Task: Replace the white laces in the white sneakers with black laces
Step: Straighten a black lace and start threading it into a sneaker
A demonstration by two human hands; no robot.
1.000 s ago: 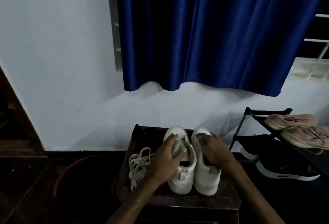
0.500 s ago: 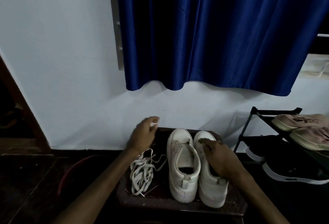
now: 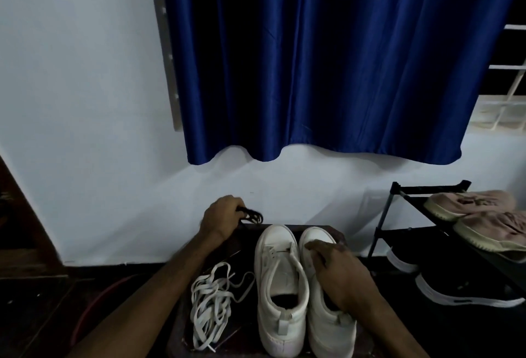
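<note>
Two white sneakers stand side by side, toes to the wall, on a dark wooden stool (image 3: 336, 229). The left sneaker (image 3: 280, 286) has no lace in it. My right hand (image 3: 338, 275) rests on top of the right sneaker (image 3: 327, 329), covering its tongue. A loose pile of white laces (image 3: 210, 306) lies on the stool left of the shoes. At the stool's far left corner my left hand (image 3: 223, 218) grips a bundle of black laces (image 3: 252, 215), lifted just above the stool's edge.
A black shoe rack (image 3: 398, 190) stands to the right, with pink shoes (image 3: 484, 215) on top and black sneakers (image 3: 466, 292) below. A blue curtain (image 3: 327, 59) hangs over the white wall behind. A reddish round tub (image 3: 94, 309) sits on the dark floor at left.
My left hand left the left sneaker, reached to the stool's far left corner and now grips the black laces. My right hand stays on the right sneaker.
</note>
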